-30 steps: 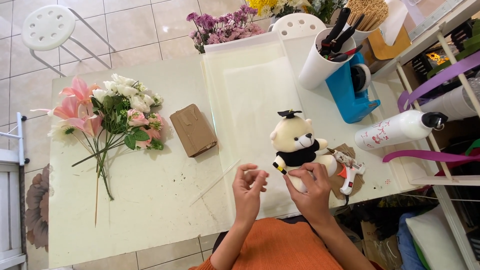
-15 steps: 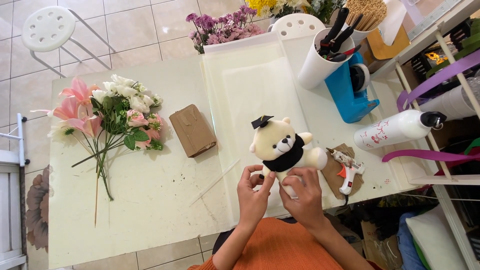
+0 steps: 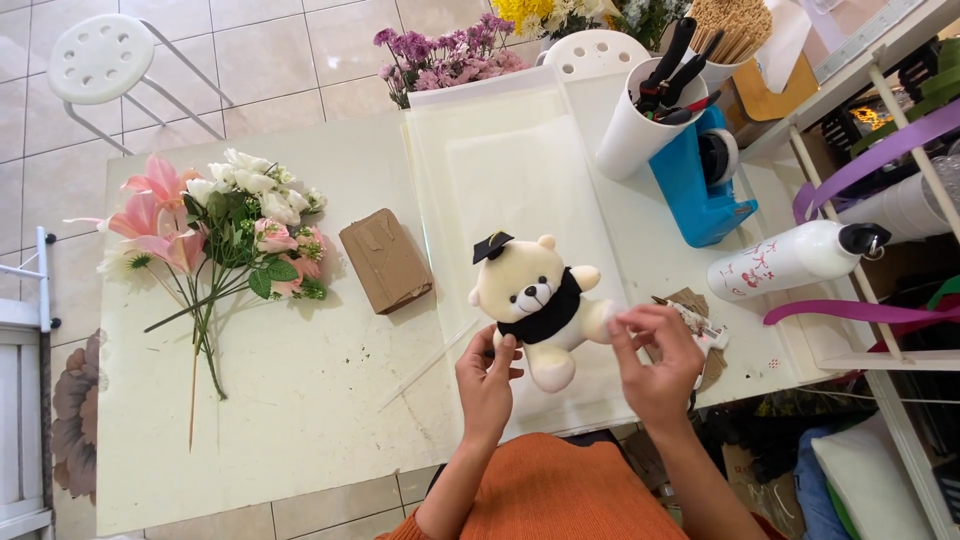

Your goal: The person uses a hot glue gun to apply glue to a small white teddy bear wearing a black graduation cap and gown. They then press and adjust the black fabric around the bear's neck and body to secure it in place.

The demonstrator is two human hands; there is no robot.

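Note:
A cream teddy bear (image 3: 530, 295) with a black graduation cap and black gown stands tilted on the clear wrapping sheet (image 3: 505, 165) near the table's front edge. My left hand (image 3: 487, 380) grips the bear's lower body from the left. My right hand (image 3: 655, 360) is just right of the bear, its fingertips pinched together against the bear's arm. Whether those fingers hold the arm or something small, I cannot tell. Both orange sleeves show at the bottom.
A bunch of pink and white flowers (image 3: 215, 240) lies at the left, with a brown paper-wrapped block (image 3: 385, 262) beside it. A glue gun (image 3: 705, 330), a white bottle (image 3: 790, 262), a blue tape dispenser (image 3: 700, 190) and a white tool cup (image 3: 635, 130) stand at the right. A thin stick (image 3: 430, 365) lies by my left hand.
The bear has shifted left and sits higher, now facing the camera. My right hand has come off its underside and moved right to its arm. My left hand stays at the bear's base.

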